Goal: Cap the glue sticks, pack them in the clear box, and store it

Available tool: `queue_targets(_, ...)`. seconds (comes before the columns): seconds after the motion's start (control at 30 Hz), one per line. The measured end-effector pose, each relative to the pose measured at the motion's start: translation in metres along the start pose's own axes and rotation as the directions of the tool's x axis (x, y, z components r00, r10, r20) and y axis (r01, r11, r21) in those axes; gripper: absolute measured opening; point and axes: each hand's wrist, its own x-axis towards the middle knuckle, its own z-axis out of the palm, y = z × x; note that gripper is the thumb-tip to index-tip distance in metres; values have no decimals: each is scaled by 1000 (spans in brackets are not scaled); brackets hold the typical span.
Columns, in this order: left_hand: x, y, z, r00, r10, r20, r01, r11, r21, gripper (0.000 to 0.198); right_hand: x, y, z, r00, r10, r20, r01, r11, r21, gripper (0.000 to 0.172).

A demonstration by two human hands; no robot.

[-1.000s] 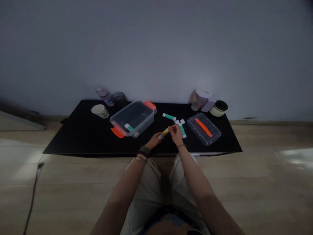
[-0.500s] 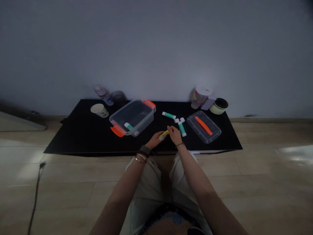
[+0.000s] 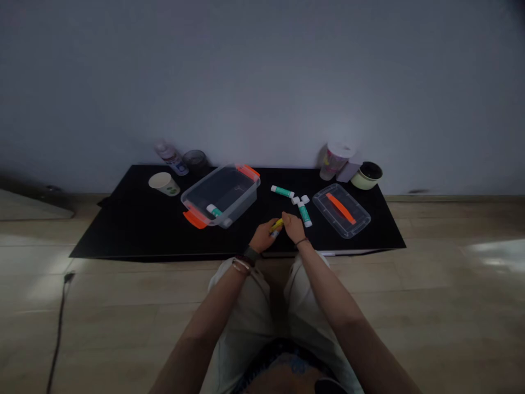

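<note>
Both hands meet at the front edge of the black desk (image 3: 135, 219), over the knees. Left hand (image 3: 264, 236) is curled closed around the lower end of the yellow stick (image 3: 278, 224). Right hand (image 3: 293, 227) has fingertips pinched on its upper end. The stick is tilted, held just above the desk between the two hands; too small to tell whether its cap is on.

Just beyond the right hand: a green stick (image 3: 304, 213) lying flat, with two white caps (image 3: 296, 200) next to its far end. A second green stick (image 3: 283, 191) lies a bit further back.

To the left is a clear bin (image 3: 229, 189) with orange handles and a third green stick (image 3: 214, 210) in its near corner. To the right, a clear lid (image 3: 356, 221) with an orange strip lies flat.

Back row by the wall: paper cup (image 3: 163, 183), bottle (image 3: 167, 156) and dark jar (image 3: 195, 158) on the left; tumbler (image 3: 334, 158) and bowl (image 3: 367, 175) on the right.
</note>
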Motion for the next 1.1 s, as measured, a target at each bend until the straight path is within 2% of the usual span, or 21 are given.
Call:
queue_targets(0.1,4,3,2,1000,-10,-16,9,997,-80,35,-2,-1,1,998,-7,-67,14,994,104,39)
queue_targets(0.2,11,6,3,996,-90,5,86,928,-362,42,-2,-6,5,988,7,-156,28,974,223,41)
queue_targets(0.3,15,8,1,978,-162,134,210,763,-611,53,2,-11,8,978,57,-199,57,848,528,39)
queue_targets(0.37,14,8,-2,966,-173,194,259,690,-675,55,5,-11,8,989,52,-142,55,748,661,41)
queue_targets(0.4,13,8,-3,964,-177,198,266,677,-686,56,7,-11,8,994,29,-103,50,727,684,41)
queue_targets(0.47,11,7,-7,966,-180,186,259,690,-676,56,9,-9,7,999,-29,-43,50,731,681,41)
queue_targets(0.57,8,5,-12,977,-168,134,215,780,-588,51,10,-6,9,996,-86,-16,75,750,657,38)
queue_targets(0.73,5,3,-14,996,-88,-18,81,966,-245,38,13,0,14,994,-107,-26,99,773,626,36)
queue_targets(0.83,4,1,-13,997,-80,-18,79,996,-37,31,13,5,17,996,-80,-29,82,808,584,37)
queue_targets(0.9,5,0,-11,994,-109,-18,110,993,41,28,12,7,18,997,-57,-43,71,832,550,38)
queue_targets(1.0,7,-1,-8,995,-103,-11,102,994,-42,27,9,5,17,997,-21,-77,57,864,500,38)
queue_targets(1.1,10,-2,-6,993,-105,53,117,936,-333,40,6,1,15,994,-43,-104,89,862,499,37)
